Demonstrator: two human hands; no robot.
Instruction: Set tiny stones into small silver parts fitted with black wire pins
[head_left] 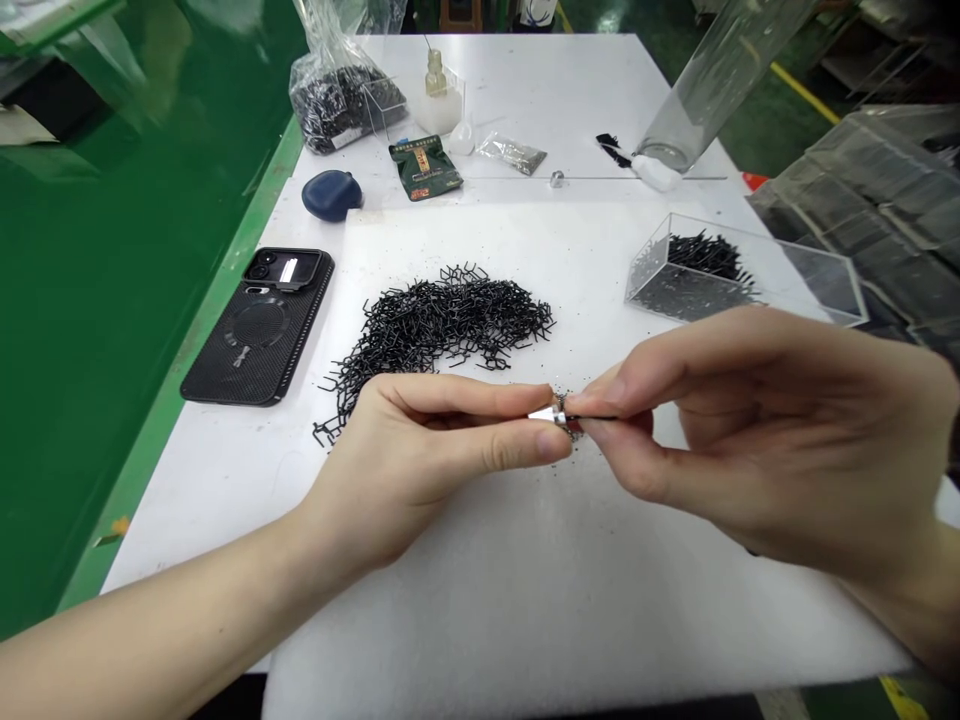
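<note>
The white foam sheet [480, 640] lies nearest; on it a loose heap of black wire staples [442, 325] sits beyond the left hand [427, 450], which pinches a small silver part [546, 415]; the right hand [750, 430] pinches its other end; more staples remain in a clear acrylic box [705, 285].

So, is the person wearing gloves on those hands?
No, the left hand and right hand are both bare, with their fingertips meeting at a small silver piece.
</note>
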